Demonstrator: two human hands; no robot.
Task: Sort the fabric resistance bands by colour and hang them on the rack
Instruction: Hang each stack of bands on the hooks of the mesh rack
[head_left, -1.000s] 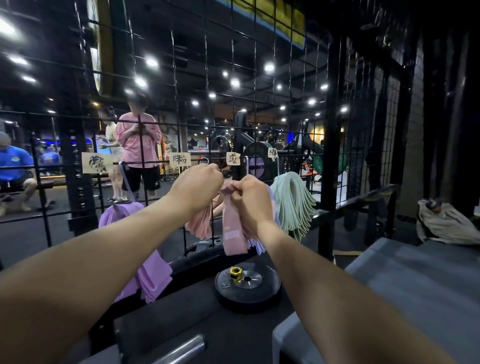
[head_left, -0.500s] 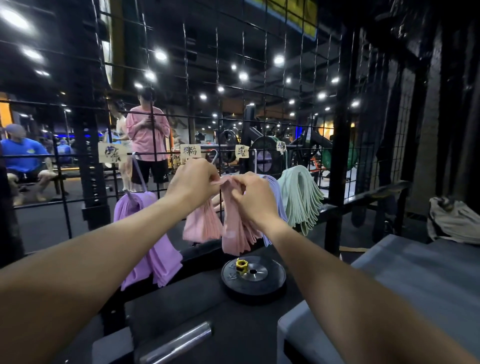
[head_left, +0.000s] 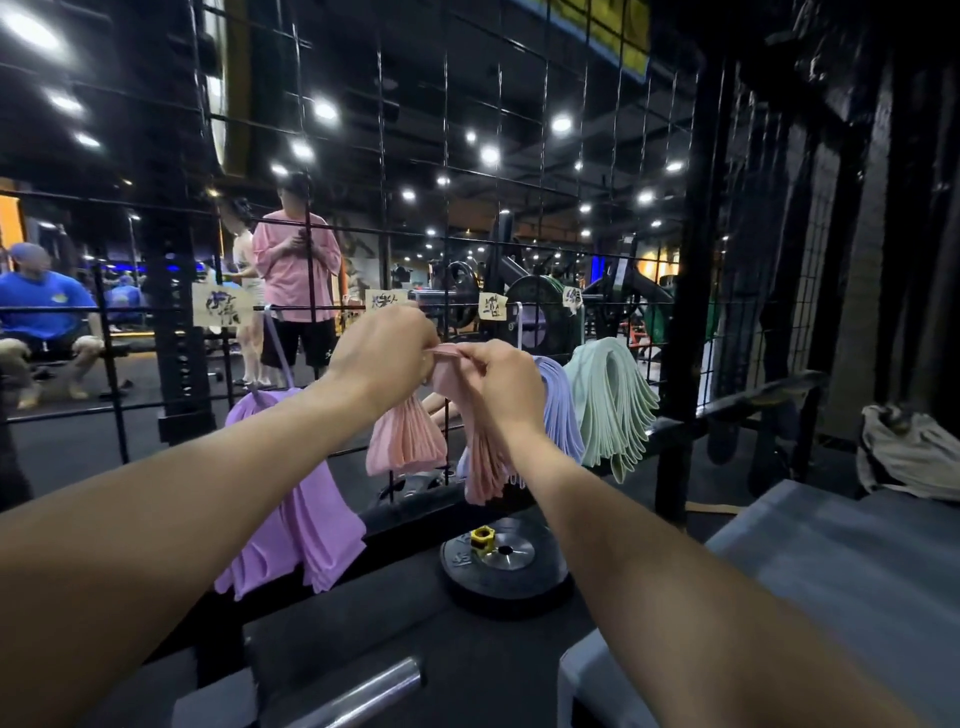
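Both hands are raised at the black wire grid rack (head_left: 447, 171). My left hand (head_left: 382, 353) and my right hand (head_left: 501, 382) pinch the top of a bunch of pink bands (head_left: 480, 467) between them, just in front of the grid. A second pink bunch (head_left: 405, 436) hangs below my left hand. Further bunches hang on the rack: lilac bands (head_left: 306, 514) at the left, blue-violet bands (head_left: 563, 410) and pale green bands (head_left: 615, 400) at the right. Paper labels (head_left: 491, 306) are fixed to the grid above the bunches.
A black weight plate (head_left: 506, 569) with a yellow nut lies on the dark surface below the bands. A steel bar end (head_left: 358, 693) sticks out at the bottom. A grey padded bench (head_left: 831, 566) and crumpled cloth (head_left: 909, 452) are at the right. People stand and sit beyond the grid.
Both hands with the pink bunch have risen slightly and kept working at its top; the view has shifted a little to the left and closer.
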